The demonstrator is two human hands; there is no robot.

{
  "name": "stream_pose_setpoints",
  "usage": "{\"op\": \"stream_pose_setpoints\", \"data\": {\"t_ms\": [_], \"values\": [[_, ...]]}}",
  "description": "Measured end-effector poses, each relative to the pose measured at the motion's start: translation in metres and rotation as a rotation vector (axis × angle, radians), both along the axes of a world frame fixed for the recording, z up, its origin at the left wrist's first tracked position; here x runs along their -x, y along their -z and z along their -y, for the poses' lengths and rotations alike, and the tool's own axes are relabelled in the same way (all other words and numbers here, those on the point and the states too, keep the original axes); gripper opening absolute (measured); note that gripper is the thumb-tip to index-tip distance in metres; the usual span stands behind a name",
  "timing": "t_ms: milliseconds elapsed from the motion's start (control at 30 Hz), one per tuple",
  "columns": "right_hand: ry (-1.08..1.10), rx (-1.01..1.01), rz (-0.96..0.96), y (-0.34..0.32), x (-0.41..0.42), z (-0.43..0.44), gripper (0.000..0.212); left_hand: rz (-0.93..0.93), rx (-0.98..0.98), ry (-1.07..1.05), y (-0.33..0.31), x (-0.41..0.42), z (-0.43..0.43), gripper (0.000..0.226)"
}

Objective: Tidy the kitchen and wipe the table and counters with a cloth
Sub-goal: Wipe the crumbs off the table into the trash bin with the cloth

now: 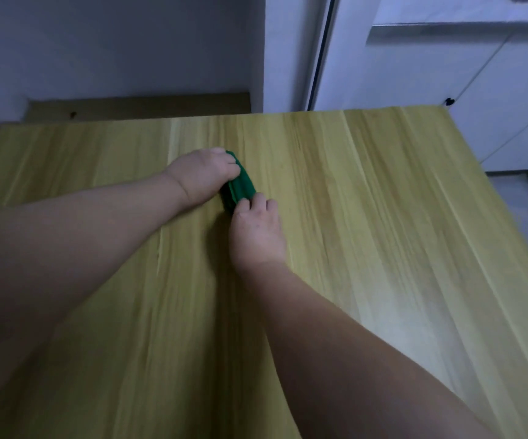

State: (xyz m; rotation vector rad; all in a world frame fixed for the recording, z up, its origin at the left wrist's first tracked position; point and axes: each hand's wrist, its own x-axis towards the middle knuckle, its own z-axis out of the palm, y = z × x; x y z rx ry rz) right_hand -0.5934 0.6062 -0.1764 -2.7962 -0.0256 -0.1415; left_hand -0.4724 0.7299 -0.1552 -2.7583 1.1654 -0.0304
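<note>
Folded green cloth point(240, 185) on table point(383, 201)

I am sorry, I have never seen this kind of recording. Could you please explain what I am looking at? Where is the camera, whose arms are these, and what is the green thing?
There is no machine here. The arms belong to one person working with bare hands. The single picture comes from a camera worn on that person's head, looking forward and down, which is why the arms reach in from the near side. The surface is a wooden table. The green thing is a cloth, folded or bunched small, at the table top. I cannot tell whether it rests fully on the wood. The left hand grips its far end, and the right hand pinches its near end. Behind the table are a pale wall and white cabinets.
</note>
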Motion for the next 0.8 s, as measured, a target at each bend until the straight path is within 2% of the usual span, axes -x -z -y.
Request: {"op": "stream_pose_setpoints", "data": {"t_ms": [467,800], "values": [[0.252,0.111,-0.004,0.009,-0.034,0.21,0.032,-0.051,0.139,-0.018,0.008,-0.045,0.248,0.026],[0.357,0.135,0.022,0.015,-0.034,0.319,0.028,-0.069,0.186,0.03,0.009,-0.052,0.368,0.026]]}}
